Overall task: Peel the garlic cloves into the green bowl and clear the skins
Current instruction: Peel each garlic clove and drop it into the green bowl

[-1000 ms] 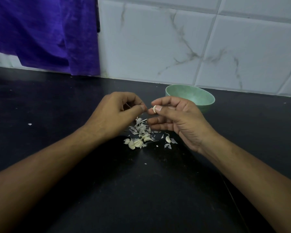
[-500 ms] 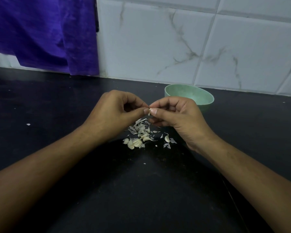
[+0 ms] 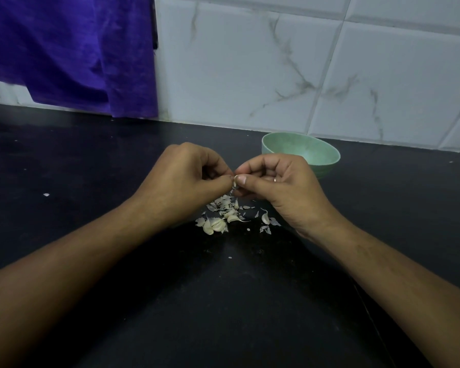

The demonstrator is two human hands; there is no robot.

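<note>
My left hand [image 3: 182,179] and my right hand [image 3: 279,183] meet fingertip to fingertip above the black counter. Between them both pinch a small pale garlic clove [image 3: 234,181], mostly hidden by the thumbs. Below the hands lies a loose pile of garlic cloves and papery skins [image 3: 223,216], with one more clove [image 3: 265,218] and skin bits to its right. The green bowl [image 3: 316,152] stands just behind my right hand, which hides part of its near side; I see nothing on the visible part of its inside.
The black counter [image 3: 237,301] runs back to a white marbled tile wall [image 3: 290,75]. A purple cloth [image 3: 69,54] hangs at the back left. A tiny white scrap [image 3: 46,194] lies on the counter at the left.
My hands have closed together: a second ago my right hand alone held the clove with a small gap to the left, and now both pinch it.
</note>
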